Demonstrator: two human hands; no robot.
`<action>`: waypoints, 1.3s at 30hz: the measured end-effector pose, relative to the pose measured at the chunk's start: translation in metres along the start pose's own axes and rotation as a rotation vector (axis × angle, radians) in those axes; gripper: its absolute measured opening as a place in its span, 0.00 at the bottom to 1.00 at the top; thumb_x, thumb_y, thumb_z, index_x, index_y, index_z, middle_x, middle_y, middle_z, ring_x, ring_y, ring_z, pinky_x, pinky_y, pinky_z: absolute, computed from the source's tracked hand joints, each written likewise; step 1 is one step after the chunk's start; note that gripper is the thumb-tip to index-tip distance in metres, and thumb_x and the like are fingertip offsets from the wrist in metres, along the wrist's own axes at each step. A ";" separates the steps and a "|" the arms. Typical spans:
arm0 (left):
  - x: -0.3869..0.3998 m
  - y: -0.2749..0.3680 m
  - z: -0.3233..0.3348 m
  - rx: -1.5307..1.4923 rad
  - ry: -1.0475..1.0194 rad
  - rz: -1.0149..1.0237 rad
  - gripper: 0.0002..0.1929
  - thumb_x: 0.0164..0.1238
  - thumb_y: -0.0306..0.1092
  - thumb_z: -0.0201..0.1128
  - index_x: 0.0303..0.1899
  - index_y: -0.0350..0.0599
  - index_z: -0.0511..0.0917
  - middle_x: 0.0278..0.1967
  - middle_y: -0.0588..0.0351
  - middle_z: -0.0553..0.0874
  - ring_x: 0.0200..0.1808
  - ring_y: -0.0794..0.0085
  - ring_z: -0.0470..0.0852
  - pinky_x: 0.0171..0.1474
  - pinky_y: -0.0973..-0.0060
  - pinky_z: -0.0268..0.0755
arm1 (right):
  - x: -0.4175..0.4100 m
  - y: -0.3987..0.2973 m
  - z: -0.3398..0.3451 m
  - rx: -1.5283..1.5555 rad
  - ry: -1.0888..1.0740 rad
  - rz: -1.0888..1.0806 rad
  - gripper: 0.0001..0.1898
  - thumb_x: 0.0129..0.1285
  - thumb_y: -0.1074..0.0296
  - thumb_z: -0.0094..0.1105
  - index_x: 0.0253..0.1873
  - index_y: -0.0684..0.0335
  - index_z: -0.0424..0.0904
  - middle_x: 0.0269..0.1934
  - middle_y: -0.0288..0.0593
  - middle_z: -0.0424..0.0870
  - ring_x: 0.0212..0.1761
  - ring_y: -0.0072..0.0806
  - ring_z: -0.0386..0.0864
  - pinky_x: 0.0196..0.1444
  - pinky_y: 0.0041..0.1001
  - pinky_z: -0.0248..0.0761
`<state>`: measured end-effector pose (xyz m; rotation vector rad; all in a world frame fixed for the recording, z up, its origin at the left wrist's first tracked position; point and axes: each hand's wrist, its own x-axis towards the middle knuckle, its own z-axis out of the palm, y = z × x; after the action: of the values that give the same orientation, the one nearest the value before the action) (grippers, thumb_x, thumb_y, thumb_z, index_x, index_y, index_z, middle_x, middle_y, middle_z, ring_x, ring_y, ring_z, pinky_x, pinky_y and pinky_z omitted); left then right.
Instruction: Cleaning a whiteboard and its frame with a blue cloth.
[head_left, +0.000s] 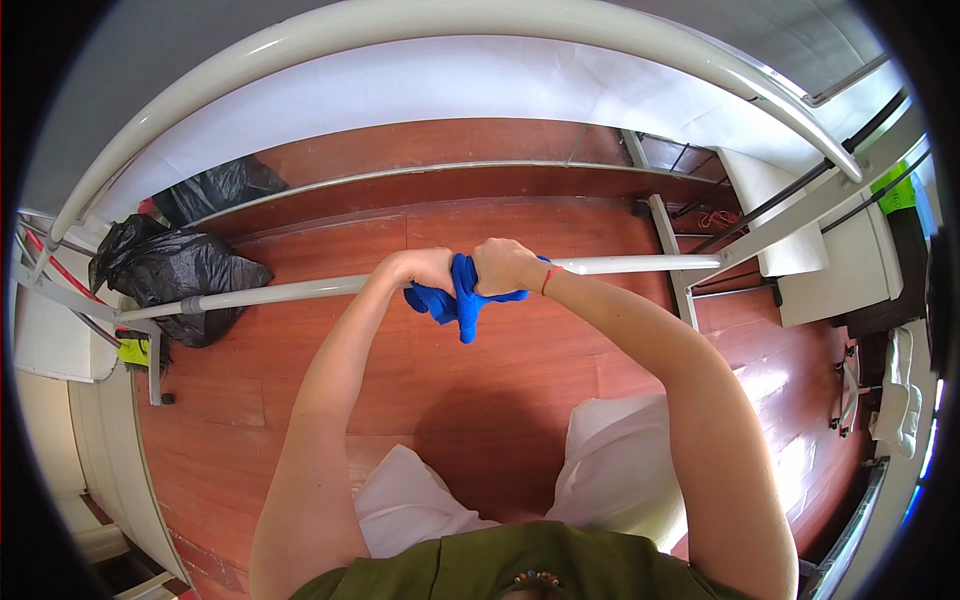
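Note:
A bright blue cloth (466, 307) is wrapped about the middle of a white metal bar (300, 292), its folds hanging below. My left hand (427, 268) grips the cloth on the bar. Close beside it, my right hand (504, 266), with a red string at the wrist, is closed over the cloth as well. The bar runs across a white tubular frame, whose thick upper rail (450, 19) arches above both hands.
Black plastic bags (202, 277) lie on the red-brown floor (322, 390) at the left. A mirror (420, 142) stands behind the bar. To the right are the frame's wheeled foot (671, 262), a white cabinet (840, 262) and a wheeled chair (896, 397).

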<state>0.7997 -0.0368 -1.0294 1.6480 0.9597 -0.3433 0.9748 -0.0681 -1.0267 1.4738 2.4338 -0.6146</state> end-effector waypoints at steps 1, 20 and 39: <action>0.000 0.001 0.000 0.000 0.000 0.000 0.15 0.47 0.40 0.77 0.36 0.44 0.87 0.28 0.54 0.89 0.26 0.71 0.87 0.24 0.71 0.79 | 0.000 0.000 0.000 0.005 0.004 -0.002 0.18 0.46 0.56 0.63 0.35 0.66 0.87 0.31 0.57 0.87 0.34 0.50 0.86 0.37 0.42 0.81; 0.000 0.000 0.000 0.026 0.023 0.023 0.15 0.47 0.40 0.76 0.35 0.43 0.87 0.28 0.53 0.89 0.26 0.70 0.88 0.25 0.71 0.79 | -0.001 -0.002 -0.002 -0.007 0.003 0.009 0.17 0.48 0.59 0.61 0.37 0.66 0.88 0.33 0.57 0.88 0.36 0.49 0.87 0.41 0.41 0.82; 0.003 -0.006 0.000 0.078 0.047 0.069 0.14 0.47 0.40 0.76 0.34 0.43 0.87 0.27 0.54 0.89 0.25 0.72 0.87 0.24 0.73 0.78 | -0.002 -0.004 -0.005 -0.013 -0.014 0.011 0.18 0.48 0.58 0.62 0.38 0.66 0.88 0.34 0.57 0.88 0.37 0.49 0.87 0.41 0.41 0.82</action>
<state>0.7976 -0.0354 -1.0354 1.7630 0.9318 -0.2995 0.9720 -0.0688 -1.0208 1.4725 2.4126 -0.6031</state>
